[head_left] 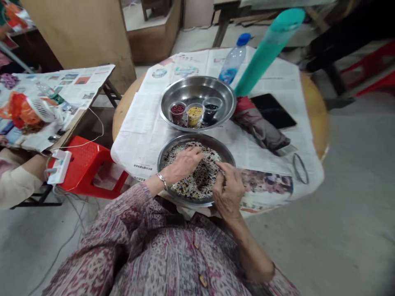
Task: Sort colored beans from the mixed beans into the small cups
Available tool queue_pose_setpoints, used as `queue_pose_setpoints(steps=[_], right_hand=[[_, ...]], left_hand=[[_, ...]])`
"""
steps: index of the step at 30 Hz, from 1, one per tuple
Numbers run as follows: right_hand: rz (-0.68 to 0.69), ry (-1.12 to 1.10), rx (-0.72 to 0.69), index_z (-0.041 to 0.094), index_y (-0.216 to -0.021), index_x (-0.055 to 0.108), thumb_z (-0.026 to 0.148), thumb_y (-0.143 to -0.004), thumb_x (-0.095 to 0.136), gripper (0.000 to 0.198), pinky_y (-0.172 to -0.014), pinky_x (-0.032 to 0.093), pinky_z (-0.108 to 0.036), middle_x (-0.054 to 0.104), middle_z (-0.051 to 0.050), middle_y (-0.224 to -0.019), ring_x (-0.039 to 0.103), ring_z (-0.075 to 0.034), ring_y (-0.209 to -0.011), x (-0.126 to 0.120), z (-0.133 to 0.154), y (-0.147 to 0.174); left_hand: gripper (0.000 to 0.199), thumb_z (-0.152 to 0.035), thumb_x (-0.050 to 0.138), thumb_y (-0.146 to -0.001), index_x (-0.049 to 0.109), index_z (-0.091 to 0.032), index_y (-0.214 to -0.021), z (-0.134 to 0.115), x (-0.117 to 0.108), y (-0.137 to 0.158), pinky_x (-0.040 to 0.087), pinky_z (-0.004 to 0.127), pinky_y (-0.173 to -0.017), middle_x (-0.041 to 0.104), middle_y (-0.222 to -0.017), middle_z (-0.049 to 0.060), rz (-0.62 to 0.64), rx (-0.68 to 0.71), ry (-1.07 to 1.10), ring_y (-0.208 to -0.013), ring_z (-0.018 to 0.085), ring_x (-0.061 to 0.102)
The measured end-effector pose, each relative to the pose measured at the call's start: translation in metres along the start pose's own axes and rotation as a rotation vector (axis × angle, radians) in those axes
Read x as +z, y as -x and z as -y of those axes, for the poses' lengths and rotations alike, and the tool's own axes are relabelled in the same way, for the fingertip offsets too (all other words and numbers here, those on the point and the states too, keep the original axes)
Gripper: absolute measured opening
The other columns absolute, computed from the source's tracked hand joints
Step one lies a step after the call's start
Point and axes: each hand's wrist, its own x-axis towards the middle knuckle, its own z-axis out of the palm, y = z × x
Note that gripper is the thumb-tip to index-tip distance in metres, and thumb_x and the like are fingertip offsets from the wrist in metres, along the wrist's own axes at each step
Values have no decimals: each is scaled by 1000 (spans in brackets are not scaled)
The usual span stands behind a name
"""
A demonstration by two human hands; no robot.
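Observation:
A steel bowl point(226, 150) in front of me holds mixed grains point(197, 181), mostly white with dark and yellow bits. My left hand point(185, 164), with a bracelet point(161, 181) at its wrist, lies over the left side of the grains, fingers stretched out and fingertips touching them. At the bowl's right rim my right hand point(228, 189) has its fingers curled and drawn together; whatever is between them is too small to see. Behind stands a larger steel basin point(197, 84) with three clear cups: dark red beans point(178, 109), yellow kernels point(195, 113) and black beans point(210, 110).
Newspaper point(135, 139) covers the round table point(319, 111). Beyond the basin are a water bottle point(233, 59) and a tall green container point(268, 53). To the right lie a folded umbrella point(259, 125), a dark tablet point(273, 110) and a black band point(300, 168). A red stool point(89, 164) stands left.

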Motion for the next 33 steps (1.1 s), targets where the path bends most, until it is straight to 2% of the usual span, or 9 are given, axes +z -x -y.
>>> queue_pose_setpoints(steps=[3,6,9,13,16,20,24,29,33], right_hand=[[-26,-26,15,20,-118,64,17,-96,40,33,-96,50,-44,68,-11,-113,61,-23,-109,1,0,0],[-45,-36,28,21,-120,63,17,-97,41,33,-97,50,-43,67,-10,-114,61,-23,-109,1,1,0],[-62,-35,12,20,-123,63,16,-97,41,34,-97,51,-43,67,-12,-115,62,-23,-110,0,1,-1],[-70,-18,1,20,-124,62,17,-98,41,33,-97,51,-44,67,-13,-116,62,-23,-111,-1,3,-2],[-65,-19,25,21,-123,63,18,-98,41,33,-97,52,-44,68,-12,-116,63,-23,-111,-1,3,-2],[-67,-12,26,21,-123,63,18,-98,42,33,-97,52,-45,68,-12,-115,63,-24,-110,0,1,0],[-54,-30,17,21,-122,63,17,-97,42,33,-96,52,-45,68,-11,-115,62,-23,-110,0,1,0],[-38,-52,12,21,-122,64,15,-96,43,34,-95,53,-44,69,-10,-114,63,-22,-109,-1,2,-1],[-35,-38,-3,20,-121,64,15,-96,42,33,-94,53,-43,70,-10,-113,63,-22,-108,0,0,-1]], left_hand=[[25,-7,39,-98,62,-16,-102,7,-10,15,49,28,-77,64,-104,7,49,-137,10,-92,17,61],[24,-13,39,-101,62,-17,-101,6,-16,22,49,29,-81,64,-103,6,66,-160,28,-94,18,60],[19,-24,50,-99,61,-18,-114,-1,-12,13,49,36,-93,62,-118,8,-35,-99,3,-113,24,54],[50,-31,65,-90,49,-19,-135,-13,3,-13,46,45,-101,50,-138,11,-90,30,26,-125,30,46],[30,-20,55,-94,57,-16,-124,-20,12,-20,48,40,-98,54,-128,11,-10,139,64,-120,26,50],[21,-14,42,-99,63,-15,-104,-21,9,4,50,32,-88,60,-109,8,105,232,104,-102,20,57],[24,-16,39,-102,62,-17,-96,-9,-7,46,50,30,-87,59,-104,6,186,191,117,-97,18,57],[13,-19,48,-100,56,-18,-110,9,-13,72,50,33,-91,54,-116,7,135,31,157,-108,20,54],[25,-20,56,-96,52,-18,-120,0,-6,63,52,32,-86,52,-115,7,154,66,219,-99,19,56]])
